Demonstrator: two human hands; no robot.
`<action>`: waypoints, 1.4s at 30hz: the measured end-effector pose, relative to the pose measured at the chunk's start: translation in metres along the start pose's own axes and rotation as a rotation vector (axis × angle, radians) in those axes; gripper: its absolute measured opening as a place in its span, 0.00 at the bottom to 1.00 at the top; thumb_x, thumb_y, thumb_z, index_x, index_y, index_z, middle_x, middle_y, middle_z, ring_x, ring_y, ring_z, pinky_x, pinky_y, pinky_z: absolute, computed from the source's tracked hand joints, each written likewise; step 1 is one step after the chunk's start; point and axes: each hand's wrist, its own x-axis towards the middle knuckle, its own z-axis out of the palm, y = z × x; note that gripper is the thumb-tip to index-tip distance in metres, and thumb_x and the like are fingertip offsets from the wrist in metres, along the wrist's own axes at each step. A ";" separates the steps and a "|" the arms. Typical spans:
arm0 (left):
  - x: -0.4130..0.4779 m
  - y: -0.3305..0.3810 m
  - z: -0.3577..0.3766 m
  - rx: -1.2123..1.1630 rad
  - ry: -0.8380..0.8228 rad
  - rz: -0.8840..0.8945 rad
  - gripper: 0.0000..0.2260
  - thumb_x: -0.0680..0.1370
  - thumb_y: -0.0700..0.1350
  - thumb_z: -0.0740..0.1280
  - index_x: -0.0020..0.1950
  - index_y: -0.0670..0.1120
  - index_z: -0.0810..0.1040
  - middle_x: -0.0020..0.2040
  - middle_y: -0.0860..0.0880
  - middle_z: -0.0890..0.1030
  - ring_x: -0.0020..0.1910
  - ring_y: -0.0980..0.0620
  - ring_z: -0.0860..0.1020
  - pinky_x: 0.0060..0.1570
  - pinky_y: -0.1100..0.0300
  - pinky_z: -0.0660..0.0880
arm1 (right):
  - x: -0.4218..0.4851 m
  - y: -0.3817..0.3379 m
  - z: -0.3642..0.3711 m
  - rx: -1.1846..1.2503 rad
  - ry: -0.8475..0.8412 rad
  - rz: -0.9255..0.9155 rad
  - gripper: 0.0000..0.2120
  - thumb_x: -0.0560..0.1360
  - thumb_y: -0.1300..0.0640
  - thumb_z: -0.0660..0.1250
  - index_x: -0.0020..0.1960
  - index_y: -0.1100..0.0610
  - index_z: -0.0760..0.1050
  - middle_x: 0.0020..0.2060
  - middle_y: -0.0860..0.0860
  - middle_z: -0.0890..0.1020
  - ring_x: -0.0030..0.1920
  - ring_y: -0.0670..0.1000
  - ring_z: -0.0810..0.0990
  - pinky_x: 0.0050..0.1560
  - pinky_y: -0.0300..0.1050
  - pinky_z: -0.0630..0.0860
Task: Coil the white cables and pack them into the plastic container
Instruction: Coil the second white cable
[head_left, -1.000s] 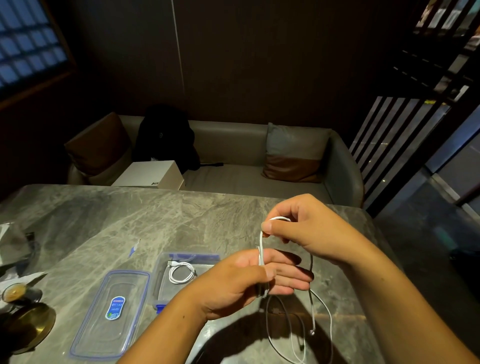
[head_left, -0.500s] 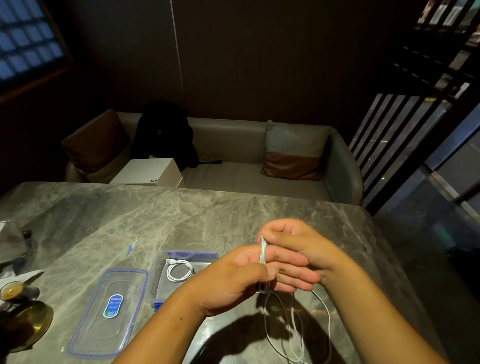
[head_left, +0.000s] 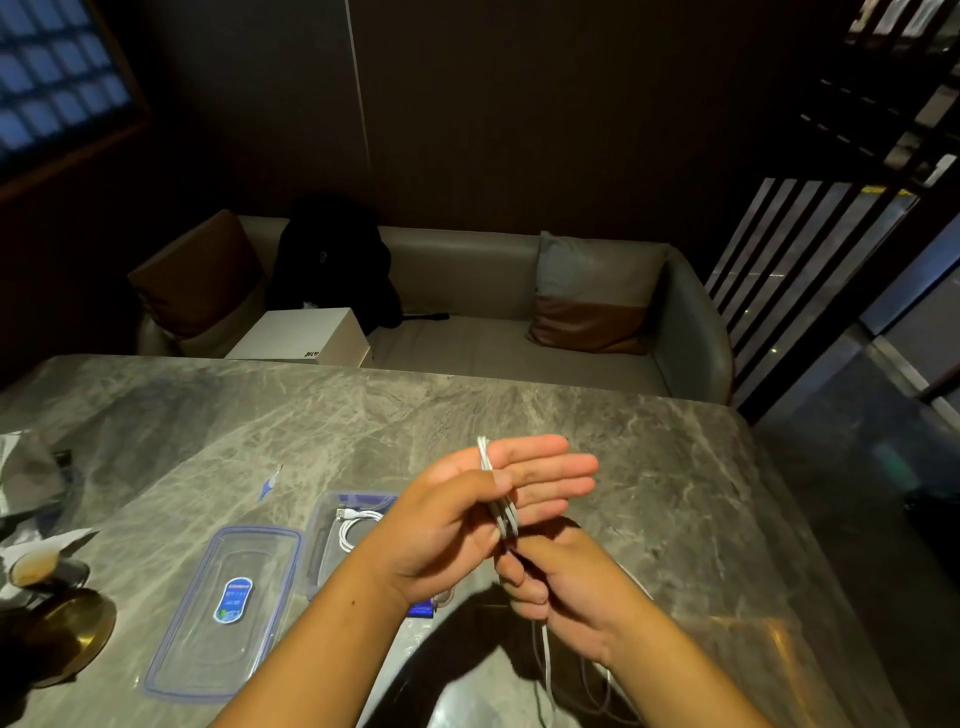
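White cable (head_left: 497, 499): several turns lie wrapped across the fingers of the left hand (head_left: 467, 525), held above the table (head_left: 649, 483), just right of the plastic container (head_left: 316, 545).
- Left hand: fingers (head_left: 550, 470) straight, pointing right. The thumb is pressed down on the turns and pins them against the fingers.
- Right hand (head_left: 569, 590): directly below the left and touching it, fingers curled round the loose run of the same cable where it leaves the wrap.
- Loose tail (head_left: 546, 660): drops from the right hand to the tabletop and lies there in slack loops by the right forearm. Its end is not visible.

Plastic container: clear, blue rim, open, standing on the table behind the left wrist, which hides its near right corner.
- Second cable (head_left: 358, 525): white, coiled, lies flat inside it, with a plug end at the top of the coil.
- Lid (head_left: 176, 644): clear with a blue edge, lies flat just left of the container. Blue oval label (head_left: 234, 600) at its centre.

Surroundings:
- Small blue-and-white scrap (head_left: 269, 483) on the table beyond the lid. I cannot tell what it is.
- Small cup (head_left: 32, 564) and brass-coloured dish (head_left: 70, 636) at the left table edge.
- Grey sofa (head_left: 467, 275) behind the table carries a white box (head_left: 306, 338), a black bag (head_left: 332, 254) and cushions.
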 end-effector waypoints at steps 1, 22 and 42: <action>0.000 0.002 -0.003 0.002 0.018 0.007 0.21 0.79 0.35 0.53 0.72 0.32 0.66 0.69 0.32 0.73 0.70 0.35 0.71 0.72 0.45 0.64 | -0.008 -0.001 0.004 -0.061 -0.037 -0.040 0.10 0.81 0.57 0.60 0.43 0.58 0.75 0.27 0.47 0.69 0.23 0.42 0.63 0.25 0.36 0.58; -0.004 -0.015 -0.015 0.062 0.085 -0.147 0.19 0.80 0.37 0.59 0.71 0.33 0.69 0.68 0.29 0.72 0.69 0.30 0.69 0.73 0.40 0.62 | -0.096 -0.109 0.026 -0.698 0.023 -0.321 0.11 0.80 0.58 0.67 0.42 0.61 0.82 0.26 0.43 0.80 0.25 0.43 0.66 0.26 0.34 0.63; -0.005 -0.025 0.011 -0.148 -0.013 -0.147 0.16 0.79 0.41 0.68 0.64 0.36 0.78 0.61 0.34 0.79 0.64 0.36 0.77 0.67 0.45 0.71 | -0.070 -0.133 0.020 -0.647 0.160 -0.405 0.10 0.76 0.65 0.67 0.38 0.59 0.84 0.25 0.52 0.74 0.24 0.45 0.67 0.24 0.34 0.62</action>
